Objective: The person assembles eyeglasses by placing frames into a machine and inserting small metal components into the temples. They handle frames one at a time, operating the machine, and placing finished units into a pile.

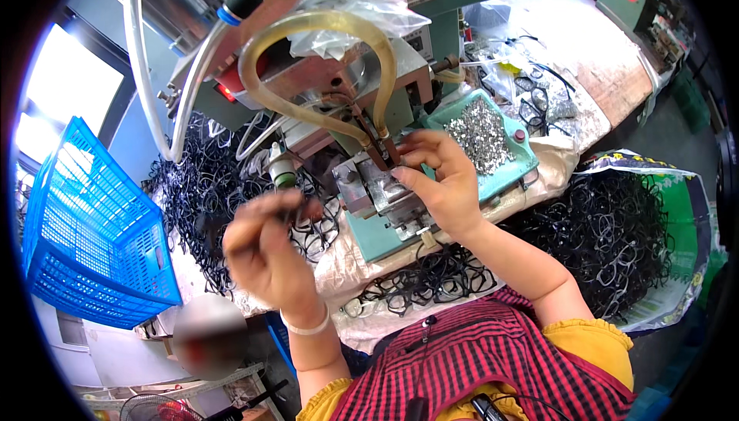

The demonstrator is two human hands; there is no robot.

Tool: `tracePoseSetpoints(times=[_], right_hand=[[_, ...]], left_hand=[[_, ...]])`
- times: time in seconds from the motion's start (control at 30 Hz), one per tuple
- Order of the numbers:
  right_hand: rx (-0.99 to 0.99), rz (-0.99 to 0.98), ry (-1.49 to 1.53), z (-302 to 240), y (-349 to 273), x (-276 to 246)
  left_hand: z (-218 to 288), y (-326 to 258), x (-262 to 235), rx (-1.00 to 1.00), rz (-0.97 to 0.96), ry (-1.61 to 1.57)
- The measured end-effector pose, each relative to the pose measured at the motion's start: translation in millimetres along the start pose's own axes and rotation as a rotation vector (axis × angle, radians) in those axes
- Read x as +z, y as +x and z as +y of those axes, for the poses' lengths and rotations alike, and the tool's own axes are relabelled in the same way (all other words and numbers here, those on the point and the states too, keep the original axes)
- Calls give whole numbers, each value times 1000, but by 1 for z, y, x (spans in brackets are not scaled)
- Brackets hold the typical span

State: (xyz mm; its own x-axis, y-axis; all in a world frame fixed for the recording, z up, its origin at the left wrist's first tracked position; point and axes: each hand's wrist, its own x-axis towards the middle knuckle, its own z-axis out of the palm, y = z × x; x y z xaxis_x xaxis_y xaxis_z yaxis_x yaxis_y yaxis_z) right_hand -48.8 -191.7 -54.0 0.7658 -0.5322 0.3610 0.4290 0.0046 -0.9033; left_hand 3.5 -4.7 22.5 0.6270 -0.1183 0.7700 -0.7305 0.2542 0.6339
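My right hand [446, 186] is at the metal fixture [379, 188] of a bench machine, fingers curled and thumb tip close to the machine's two dark copper-coloured prongs [382, 152]. Whatever its fingertips pinch is too small to make out. My left hand [269, 248] is raised left of the fixture, in front of a heap of black eyeglass frames [204, 205]. Motion smears its fingers, so its grip is unclear; a dark patch shows by the fingertips. Right of the fixture, a teal tray [504, 178] holds many tiny silvery metal parts [479, 135].
More black eyeglass frames [431, 278] lie along the table's near edge. A large sack [693, 225] at right is full of them. A blue plastic basket [100, 244] stands at left. A yellowish hose [254, 51] loops above the fixture. Other frames [539, 101] lie behind the tray.
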Motion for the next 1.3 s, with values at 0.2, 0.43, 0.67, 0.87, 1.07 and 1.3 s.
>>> tracePoseSetpoints(times=[0.2, 0.43, 0.67, 0.87, 1.07, 1.3], right_hand=[[149, -16, 213, -17, 1, 6], [186, 2, 113, -27, -2, 10], [188, 57, 264, -19, -5, 8], [78, -200, 66, -53, -14, -13], [33, 303, -313, 23, 17, -114], [-184, 10, -1268, 19, -23, -140]], left_hand=[[-12, 10, 10, 31, 58, 90], [-20, 3, -5, 83, -22, 182], [-10, 11, 3, -23, 2, 90], [14, -9, 0, 138, -526, 486], [-15, -37, 28, 369, -663, 416], [-16, -46, 23, 348, -595, 428]])
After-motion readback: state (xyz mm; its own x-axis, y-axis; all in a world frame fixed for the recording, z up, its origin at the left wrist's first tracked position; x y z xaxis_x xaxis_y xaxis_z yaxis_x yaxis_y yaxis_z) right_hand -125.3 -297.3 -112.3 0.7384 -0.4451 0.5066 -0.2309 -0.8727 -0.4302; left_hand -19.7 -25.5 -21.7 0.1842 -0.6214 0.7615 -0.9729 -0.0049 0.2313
